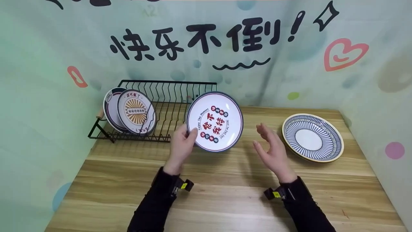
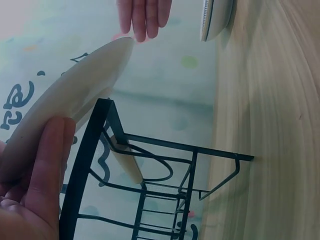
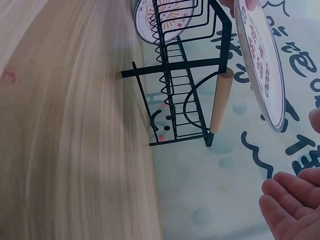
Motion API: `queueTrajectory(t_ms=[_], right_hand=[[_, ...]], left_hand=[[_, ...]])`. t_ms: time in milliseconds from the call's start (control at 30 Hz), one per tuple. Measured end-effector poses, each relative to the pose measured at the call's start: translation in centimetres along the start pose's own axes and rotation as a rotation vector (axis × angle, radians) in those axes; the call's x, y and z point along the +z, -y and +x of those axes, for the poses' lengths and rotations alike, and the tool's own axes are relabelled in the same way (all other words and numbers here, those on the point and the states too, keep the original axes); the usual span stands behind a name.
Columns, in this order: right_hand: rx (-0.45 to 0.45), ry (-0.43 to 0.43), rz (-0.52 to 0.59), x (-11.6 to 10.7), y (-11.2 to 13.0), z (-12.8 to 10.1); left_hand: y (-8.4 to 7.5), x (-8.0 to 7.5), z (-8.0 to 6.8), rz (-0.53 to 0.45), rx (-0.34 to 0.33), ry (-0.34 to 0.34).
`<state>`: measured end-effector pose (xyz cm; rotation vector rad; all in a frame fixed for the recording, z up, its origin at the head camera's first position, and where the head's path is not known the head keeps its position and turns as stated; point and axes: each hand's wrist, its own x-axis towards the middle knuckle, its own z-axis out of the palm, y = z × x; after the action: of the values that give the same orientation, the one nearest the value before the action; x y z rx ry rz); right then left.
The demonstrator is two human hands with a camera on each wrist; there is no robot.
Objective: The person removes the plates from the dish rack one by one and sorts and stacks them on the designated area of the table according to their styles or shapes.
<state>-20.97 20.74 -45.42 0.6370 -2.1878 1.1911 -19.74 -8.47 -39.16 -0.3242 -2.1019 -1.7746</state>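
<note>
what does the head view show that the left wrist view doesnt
Only the head view shows the printed face of the held plate with its red characters, the two plates standing in the rack, the full striped pattern of the blue striped plate lying on the table, and both sleeves.

Only the left wrist view shows the held plate's plain underside and the rack's wooden handle.

Both show the left hand gripping that plate, the open right hand, and the black wire dish rack.

Black sleeves (image 1: 154, 206), wrist cameras (image 1: 183, 185) (yellow tags), bare hands.
</note>
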Motion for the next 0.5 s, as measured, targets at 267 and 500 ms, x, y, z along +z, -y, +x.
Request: queueTrajectory(t_ms=[267,500], right_hand=[[0.027,-0.002,0.030,0.2,0.0,-0.1],[0.026,0.003,0.046,-0.1,3.0,0.5]], left_hand=[[1.2,0.4,0.1,-0.021,-0.003,0.062],[3.8,1.0,0.2,-0.016,0.027,0.064]])
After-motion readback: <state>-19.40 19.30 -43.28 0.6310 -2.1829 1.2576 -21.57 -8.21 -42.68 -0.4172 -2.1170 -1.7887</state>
